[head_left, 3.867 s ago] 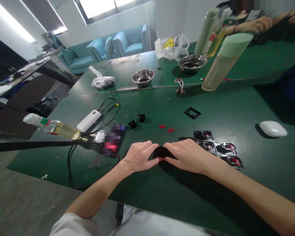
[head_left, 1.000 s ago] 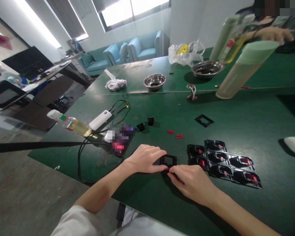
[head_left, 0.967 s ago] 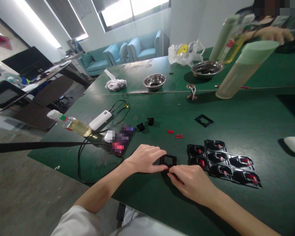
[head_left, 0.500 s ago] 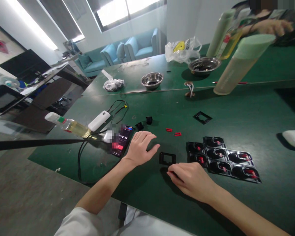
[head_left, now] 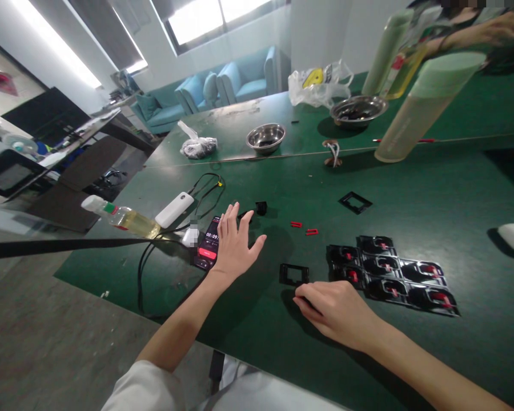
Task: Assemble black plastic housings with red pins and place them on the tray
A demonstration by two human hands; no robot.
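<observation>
My left hand is open, fingers spread, above the right edge of a phone whose lit screen shows a running time. Just beyond its fingertips sits a small black block; another dark part beside it is mostly hidden by the fingers. My right hand is closed, thumb and forefinger pinching the near corner of a black square frame. Two small red clips, a left one and a right one, lie beyond that frame. Several black units with red centres lie together right of my right hand.
Another black frame lies farther back. A steel bowl, a second bowl and a tilted-looking bottle with a green cap stand beyond. Cables, a white power bank and a drink bottle are at left. A person's arm shows top right.
My left hand has shifted left and away from me, its fingers spreading and now covering part of the phone and one black part. My right hand stays at the frame.
</observation>
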